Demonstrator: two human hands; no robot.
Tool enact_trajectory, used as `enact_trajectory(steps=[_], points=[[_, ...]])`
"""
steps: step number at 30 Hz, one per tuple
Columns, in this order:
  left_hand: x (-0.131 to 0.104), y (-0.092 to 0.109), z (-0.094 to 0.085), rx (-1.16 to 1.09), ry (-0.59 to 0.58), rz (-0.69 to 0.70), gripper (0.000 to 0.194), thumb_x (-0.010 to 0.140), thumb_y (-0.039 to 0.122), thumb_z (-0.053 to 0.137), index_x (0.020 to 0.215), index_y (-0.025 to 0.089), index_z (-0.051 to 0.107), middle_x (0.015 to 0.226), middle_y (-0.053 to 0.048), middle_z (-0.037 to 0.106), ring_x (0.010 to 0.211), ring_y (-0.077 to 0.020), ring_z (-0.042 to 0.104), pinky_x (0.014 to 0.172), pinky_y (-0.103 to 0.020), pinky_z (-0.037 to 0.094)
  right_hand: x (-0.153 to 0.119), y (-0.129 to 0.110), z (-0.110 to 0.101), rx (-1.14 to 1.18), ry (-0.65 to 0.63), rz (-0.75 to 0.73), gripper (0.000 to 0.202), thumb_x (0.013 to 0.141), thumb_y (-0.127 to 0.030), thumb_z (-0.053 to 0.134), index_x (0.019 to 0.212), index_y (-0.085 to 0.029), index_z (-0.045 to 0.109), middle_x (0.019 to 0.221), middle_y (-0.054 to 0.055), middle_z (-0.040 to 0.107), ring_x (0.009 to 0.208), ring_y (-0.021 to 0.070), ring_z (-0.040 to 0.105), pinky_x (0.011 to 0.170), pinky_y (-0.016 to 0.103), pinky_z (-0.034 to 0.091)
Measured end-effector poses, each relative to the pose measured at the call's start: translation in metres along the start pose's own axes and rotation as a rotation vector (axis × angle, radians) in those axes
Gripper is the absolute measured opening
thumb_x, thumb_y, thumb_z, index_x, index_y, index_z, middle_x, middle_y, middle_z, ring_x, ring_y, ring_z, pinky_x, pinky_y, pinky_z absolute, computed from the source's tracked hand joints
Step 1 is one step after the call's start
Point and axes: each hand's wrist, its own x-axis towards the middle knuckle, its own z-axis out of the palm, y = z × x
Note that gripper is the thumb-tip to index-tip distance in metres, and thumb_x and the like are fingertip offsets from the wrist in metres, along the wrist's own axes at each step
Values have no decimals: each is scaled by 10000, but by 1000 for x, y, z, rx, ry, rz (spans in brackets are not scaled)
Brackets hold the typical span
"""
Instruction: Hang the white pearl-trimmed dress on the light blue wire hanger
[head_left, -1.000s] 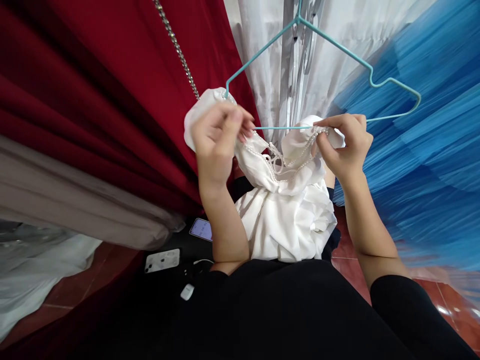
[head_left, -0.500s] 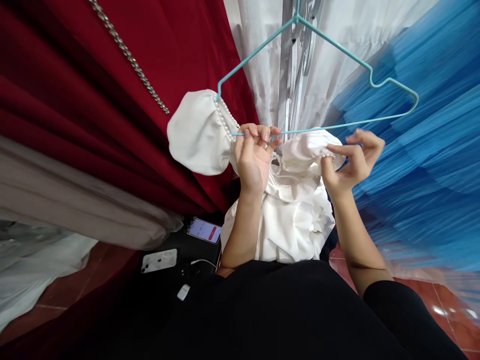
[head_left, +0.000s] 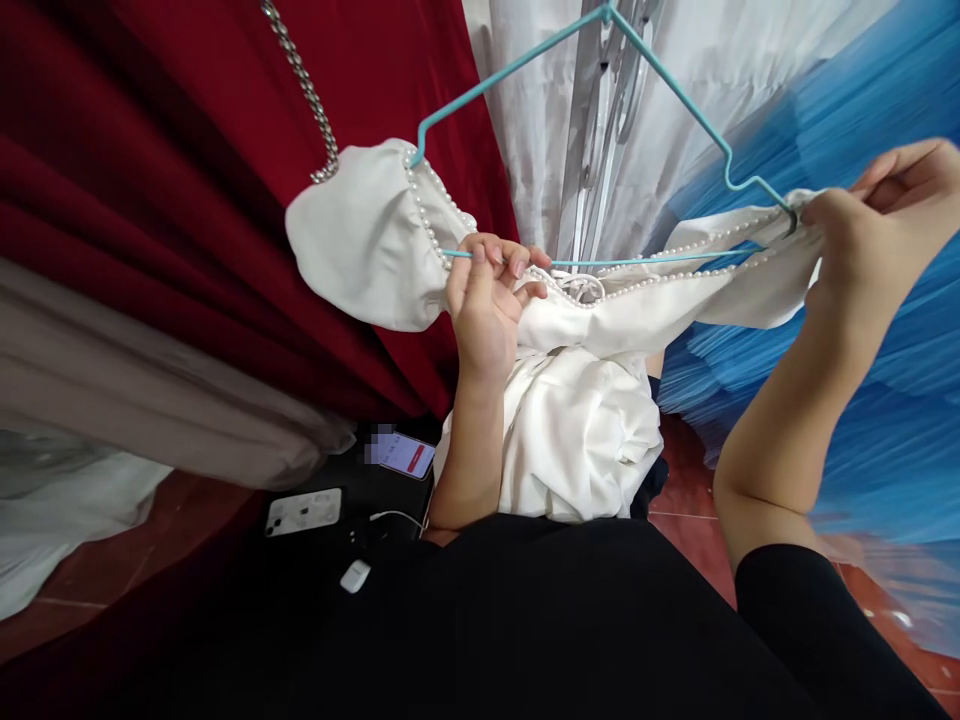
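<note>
A light-blue wire clothes hanger (head_left: 517,66) spans the upper middle. The white dress (head_left: 577,430) with pearl-beaded edging hangs from it: one puffed sleeve (head_left: 360,235) sits over the hanger's left end, and the other shoulder is stretched over its right end. My left hand (head_left: 487,300) is closed around the hanger's lower bar, close to the left sleeve. At the far right my right hand (head_left: 877,225) pinches the dress's beaded shoulder around the hanger's right tip. The bulk of the dress lies bunched on my lap.
Dark red curtains (head_left: 187,130) hang at left, with a silver chain (head_left: 304,85) before them. Blue tulle (head_left: 847,400) fills the right. White cloth (head_left: 517,110) hangs behind metal poles. Left of me, two phones (head_left: 304,511) and a small white case (head_left: 355,576) lie on a black surface.
My right hand has moved right and up, pulling the dress's right shoulder over the hanger's right end. My left hand has stayed on the bar, shifting slightly left.
</note>
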Motion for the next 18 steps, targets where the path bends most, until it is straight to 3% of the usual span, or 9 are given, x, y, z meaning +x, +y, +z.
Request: enact_trajectory(steps=[5, 9, 11, 13, 16, 18], points=[[-2, 1, 4, -26, 38, -21, 299, 971, 477, 624, 862, 247, 468, 795, -23, 549, 908, -206, 699, 639, -257, 527, 10, -38, 37, 108, -95, -93, 313, 465, 13, 451, 575, -280, 433, 616, -61, 388, 563, 66, 249, 584, 314, 133], [-3, 2, 4, -49, 34, -17, 288, 981, 457, 630, 865, 240, 480, 794, -16, 552, 912, -202, 710, 646, -247, 531, 13, -54, 62, 145, -212, 78, 326, 466, 87, 524, 563, -222, 491, 544, -88, 438, 490, 43, 365, 477, 279, 164], [-3, 2, 2, -59, 9, -9, 277, 982, 445, 637, 871, 239, 489, 802, -14, 553, 927, -199, 711, 647, -241, 539, 15, -59, 63, 208, -286, 179, 271, 505, 39, 570, 632, -200, 577, 565, -72, 490, 493, 69, 437, 428, 267, 203], [-2, 1, 0, -66, -19, -8, 265, 984, 434, 639, 875, 239, 496, 807, -14, 551, 941, -194, 709, 648, -236, 549, 12, -66, 58, 344, -291, 176, 228, 565, -33, 580, 724, -187, 634, 629, -47, 514, 528, 80, 451, 440, 265, 233], [0, -1, -2, -71, -46, -1, 256, 990, 435, 627, 878, 241, 503, 805, -16, 550, 946, -191, 706, 643, -232, 556, -6, -82, 47, 548, -191, 2, 172, 649, -81, 554, 752, -191, 636, 707, 0, 539, 562, 88, 409, 518, 290, 257], [1, -3, -2, -68, -53, 11, 259, 995, 447, 617, 883, 244, 503, 805, -17, 553, 949, -191, 707, 637, -230, 556, -26, -91, 44, 568, -203, -102, 164, 691, -72, 579, 754, -201, 658, 728, 20, 597, 574, 108, 439, 565, 312, 306]])
